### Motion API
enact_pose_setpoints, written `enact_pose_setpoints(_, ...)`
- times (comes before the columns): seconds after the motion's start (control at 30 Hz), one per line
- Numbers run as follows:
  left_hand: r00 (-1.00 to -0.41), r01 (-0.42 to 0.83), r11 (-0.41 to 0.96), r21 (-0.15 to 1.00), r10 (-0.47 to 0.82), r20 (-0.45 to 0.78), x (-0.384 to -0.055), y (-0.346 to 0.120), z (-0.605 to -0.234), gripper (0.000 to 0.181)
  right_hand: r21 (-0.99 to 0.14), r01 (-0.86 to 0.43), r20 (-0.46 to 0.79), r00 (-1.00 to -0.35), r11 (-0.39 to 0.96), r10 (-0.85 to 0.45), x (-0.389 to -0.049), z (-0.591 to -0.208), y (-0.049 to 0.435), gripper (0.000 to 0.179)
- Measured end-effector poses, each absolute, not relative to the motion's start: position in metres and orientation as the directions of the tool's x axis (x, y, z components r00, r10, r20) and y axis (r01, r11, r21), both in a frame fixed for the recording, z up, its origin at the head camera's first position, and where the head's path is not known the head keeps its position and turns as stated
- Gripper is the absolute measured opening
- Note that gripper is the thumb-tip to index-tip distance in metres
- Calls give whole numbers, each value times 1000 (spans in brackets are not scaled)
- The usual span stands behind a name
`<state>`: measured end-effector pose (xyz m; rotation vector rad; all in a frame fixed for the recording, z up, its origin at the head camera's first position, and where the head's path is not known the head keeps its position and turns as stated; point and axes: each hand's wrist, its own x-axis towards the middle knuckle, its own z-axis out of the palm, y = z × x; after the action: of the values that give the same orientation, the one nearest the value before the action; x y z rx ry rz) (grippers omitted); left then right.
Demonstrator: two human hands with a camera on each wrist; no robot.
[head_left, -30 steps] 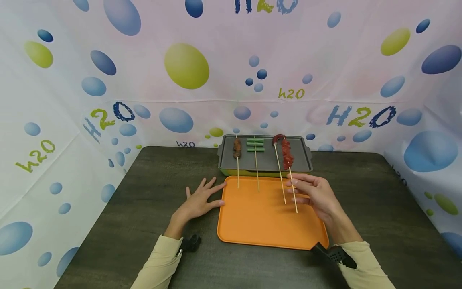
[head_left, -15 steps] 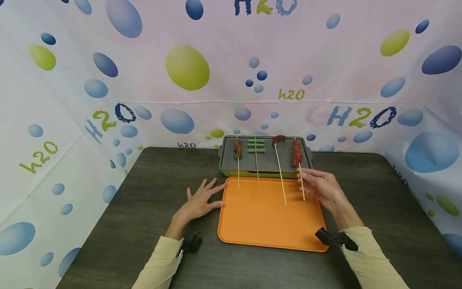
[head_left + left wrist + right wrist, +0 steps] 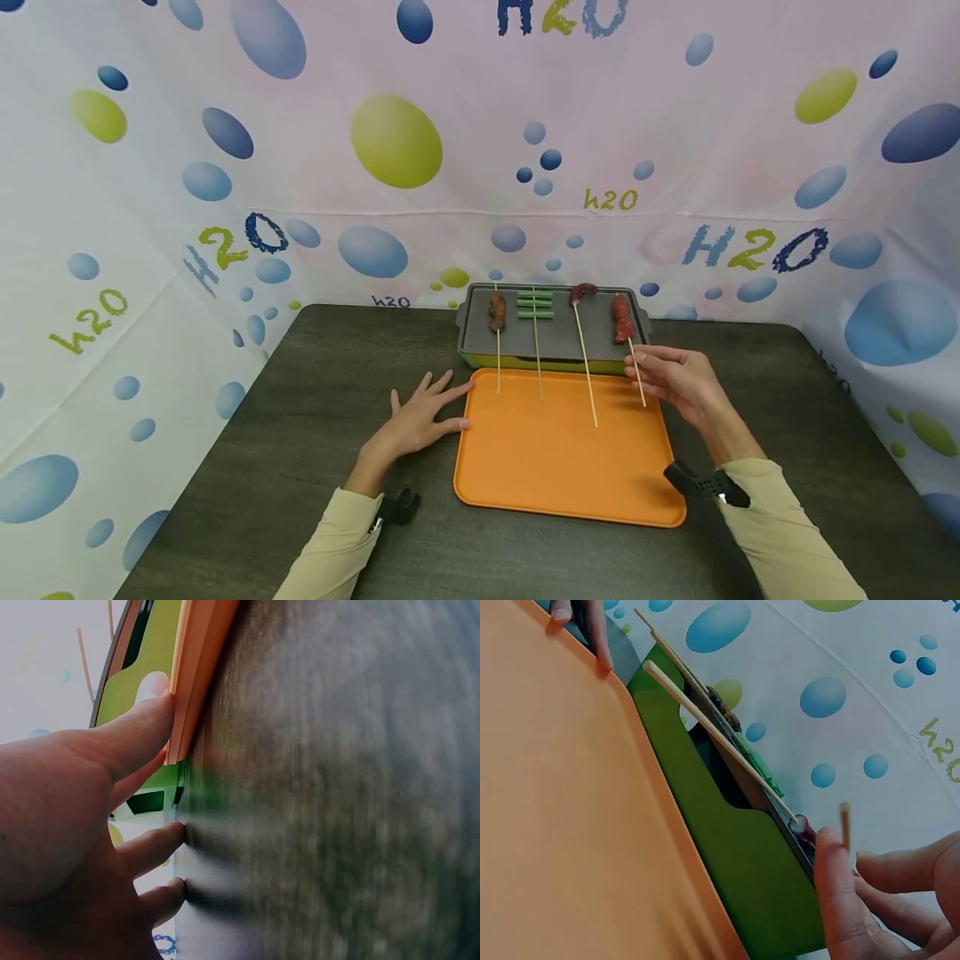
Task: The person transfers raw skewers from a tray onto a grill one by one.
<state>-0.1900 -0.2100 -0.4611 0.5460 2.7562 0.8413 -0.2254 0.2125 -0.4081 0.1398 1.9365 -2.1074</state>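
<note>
My right hand (image 3: 686, 383) pinches the wooden stick of a red meat skewer (image 3: 622, 319), whose meat is over the right end of the grey grill plate (image 3: 555, 340). In the right wrist view, the stick's end (image 3: 845, 821) pokes up by the fingertips. With fingers spread, my left hand (image 3: 412, 422) lies at the left edge of the orange tray (image 3: 562, 458); its thumb touches the rim in the left wrist view. Three other skewers lie across the plate, handles out over the tray: brown meat (image 3: 497, 312), green pieces (image 3: 536, 304) and a curled dark-red piece (image 3: 582, 292).
The plate sits on a green base (image 3: 705, 825) directly behind the tray. Both stand on a dark wood-look table (image 3: 315, 392). A white curtain (image 3: 465, 117) printed with bubbles hangs behind and along the sides.
My right hand has moved right with the red meat skewer, from beside the curled dark-red one to the plate's right end. The left hand has stayed in place.
</note>
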Motion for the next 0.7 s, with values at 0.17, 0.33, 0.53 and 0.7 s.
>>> enact_pose_setpoints(0.17,-909,292,764,575,409,-81,-190,-208,-460,66,-967,241,-226,-959,-78,-170,-218,-412,215,69)
enact_pose_setpoints(0.33,-908,293,768,569,411,-86,-191,-207,-462,66,-975,212,-196,-961,-61,-194,-209,-415,216,74)
enact_pose_setpoints(0.53,-905,299,764,571,417,-85,-192,-206,-463,67,-994,98,-105,-983,50,-151,-198,-417,220,68)
enact_pose_setpoints(0.7,-907,283,768,575,410,-101,-192,-212,-459,66,-966,-15,-13,-994,259,-107,-189,-423,223,64)
